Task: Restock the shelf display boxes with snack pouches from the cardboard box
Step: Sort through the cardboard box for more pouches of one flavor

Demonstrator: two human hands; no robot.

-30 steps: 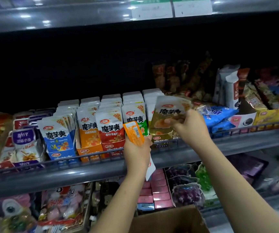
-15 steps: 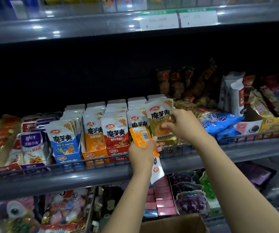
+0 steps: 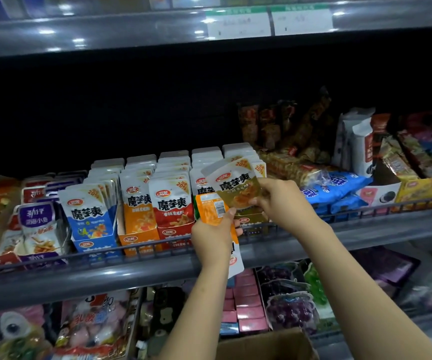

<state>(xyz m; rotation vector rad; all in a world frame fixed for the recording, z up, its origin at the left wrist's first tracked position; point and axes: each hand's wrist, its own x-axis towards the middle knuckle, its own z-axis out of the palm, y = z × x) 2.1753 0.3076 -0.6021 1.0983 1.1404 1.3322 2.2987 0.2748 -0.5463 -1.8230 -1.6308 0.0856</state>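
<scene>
The pouch [image 3: 235, 188] pinched in the right hand [image 3: 278, 201] looks like glossy plastic film, white over gold. The orange pouch [image 3: 211, 209] in the left hand [image 3: 213, 239] shines likewise. Below both hands, the shelf edge [image 3: 131, 275] is smooth grey with a dull sheen, and the box [image 3: 264, 345] is matt brown cardboard.

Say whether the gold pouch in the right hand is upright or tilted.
Tilted: the gold snack pouch leans, its top corner toward the left, pinched by the right hand.

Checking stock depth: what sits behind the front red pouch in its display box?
Behind the red pouch a row of matching pouches shows only white top edges. Their fronts and the count are hidden.
</scene>
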